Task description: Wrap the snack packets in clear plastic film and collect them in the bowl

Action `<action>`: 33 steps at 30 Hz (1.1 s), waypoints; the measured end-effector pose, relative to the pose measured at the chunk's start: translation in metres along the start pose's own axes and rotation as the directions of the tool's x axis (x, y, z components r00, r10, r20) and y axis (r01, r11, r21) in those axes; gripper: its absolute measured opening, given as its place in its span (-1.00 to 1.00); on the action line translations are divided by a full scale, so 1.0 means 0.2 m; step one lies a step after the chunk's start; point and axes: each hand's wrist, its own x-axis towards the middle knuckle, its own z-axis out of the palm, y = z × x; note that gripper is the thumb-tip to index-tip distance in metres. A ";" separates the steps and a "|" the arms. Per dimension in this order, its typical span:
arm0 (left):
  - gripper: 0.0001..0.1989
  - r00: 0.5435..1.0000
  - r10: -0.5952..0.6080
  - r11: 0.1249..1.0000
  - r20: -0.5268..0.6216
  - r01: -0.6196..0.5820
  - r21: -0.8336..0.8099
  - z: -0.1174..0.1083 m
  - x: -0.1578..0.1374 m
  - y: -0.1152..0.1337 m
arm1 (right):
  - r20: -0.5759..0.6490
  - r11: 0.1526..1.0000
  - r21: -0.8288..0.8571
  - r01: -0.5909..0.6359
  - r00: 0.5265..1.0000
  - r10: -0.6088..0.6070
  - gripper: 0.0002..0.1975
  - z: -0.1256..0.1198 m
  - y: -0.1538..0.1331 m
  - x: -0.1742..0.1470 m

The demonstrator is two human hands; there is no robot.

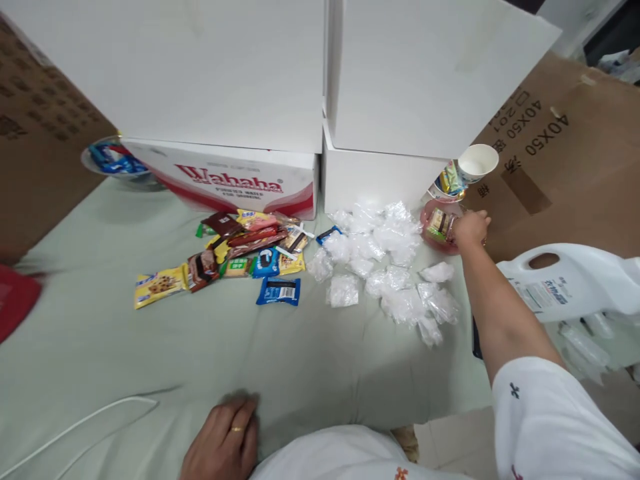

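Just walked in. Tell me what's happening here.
A person has their right hand at a pink bowl with snack packets in it; whether it grips anything is hard to tell. Their left hand rests on the green sheet. Loose snack packets lie in front of the red-and-white box, and crumpled clear plastic wrappers lie between them and the bowl.

The right hand (471, 229) is at a pink bowl (445, 249); the left hand (220, 441) rests on green cloth (320, 353).
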 end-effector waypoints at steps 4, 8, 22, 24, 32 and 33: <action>-0.84 1.000 -0.024 0.999 -0.017 0.023 -0.030 0.00 0.00 0.02 | -0.086 0.993 0.001 0.119 0.989 -0.118 -0.70 0.00 -0.27 -0.17; -0.85 0.999 -0.032 0.999 -0.030 0.031 -0.042 0.00 -0.01 0.03 | 0.395 0.906 0.078 0.415 0.822 -0.410 -0.55 0.08 -0.61 -0.46; -0.85 0.827 -0.540 0.536 0.159 0.483 -0.692 -0.05 0.17 0.11 | 0.470 0.630 0.631 -0.452 0.869 0.154 -0.68 0.10 -1.15 -1.01; -0.68 0.754 -0.621 0.336 0.214 0.503 -0.797 -0.02 0.31 0.17 | 0.591 0.579 0.610 -0.540 0.797 0.121 -0.67 0.10 -1.27 -1.20; -0.60 0.591 -0.635 -0.245 0.497 0.456 -0.856 0.11 0.54 0.09 | 0.812 0.300 0.518 -0.801 0.571 0.122 -0.57 0.07 -1.31 -1.45; -0.59 0.544 -0.656 -0.310 0.523 0.438 -0.844 0.10 0.52 0.05 | 0.815 0.249 0.517 -0.819 0.560 0.147 -0.56 0.05 -1.27 -1.43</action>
